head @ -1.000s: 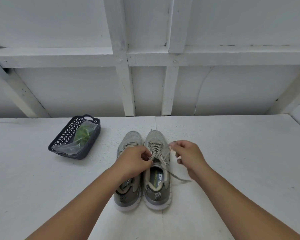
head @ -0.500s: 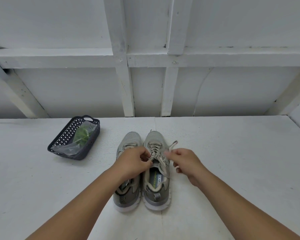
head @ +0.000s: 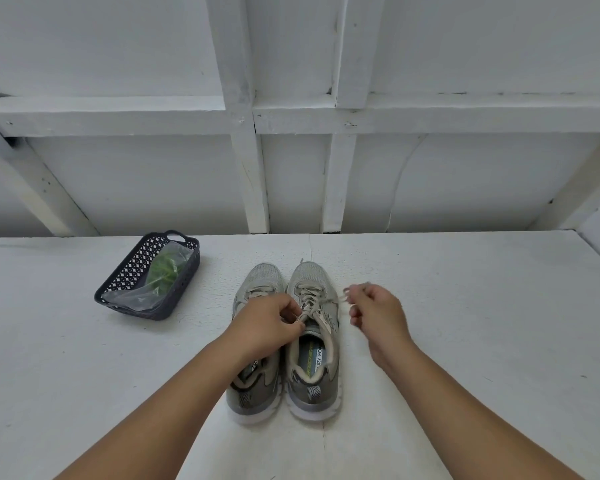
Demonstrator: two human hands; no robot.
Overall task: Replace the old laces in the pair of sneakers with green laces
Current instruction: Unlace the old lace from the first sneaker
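One wide-angle camera is sitting on the person's head, looking forward and down. Both bare forearms are reaching in from the bottom edge, so the left hand (head: 269, 325) and right hand (head: 378, 313) are lying near, at mid-frame. Beyond the hands it is taking in the white textured tabletop (head: 465, 323) and, farther up, the white wooden wall framing (head: 250, 116). No second view is sharing this scene.

Left hand (head: 269, 323) fingers pinched; right hand (head: 378, 315) fingers curled.
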